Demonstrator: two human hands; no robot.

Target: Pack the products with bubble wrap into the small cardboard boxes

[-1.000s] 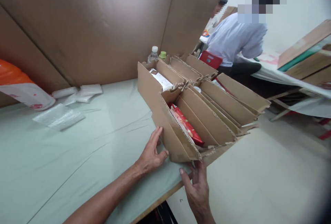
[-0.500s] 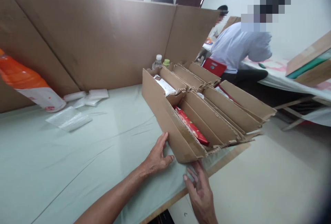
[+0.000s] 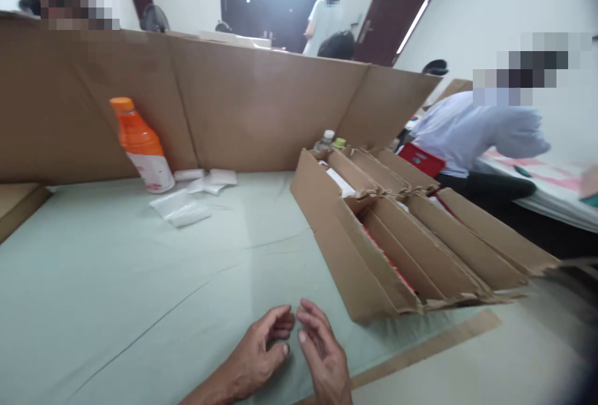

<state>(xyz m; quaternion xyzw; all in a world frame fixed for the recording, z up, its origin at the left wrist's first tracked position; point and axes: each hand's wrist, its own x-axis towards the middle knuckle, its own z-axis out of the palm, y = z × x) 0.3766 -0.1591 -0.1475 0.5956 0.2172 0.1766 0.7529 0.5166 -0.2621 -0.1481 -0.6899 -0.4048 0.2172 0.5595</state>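
Counter covered in smooth, pale green cloth with a few creases. On its right side sits a divided cardboard box; toward the back left, an orange-capped plastic bottle stands beside flat, clear plastic packets.

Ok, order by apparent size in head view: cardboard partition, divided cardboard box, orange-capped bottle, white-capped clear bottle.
1. Cardboard partition
2. Divided cardboard box
3. Orange-capped bottle
4. White-capped clear bottle, upper part only, behind the box
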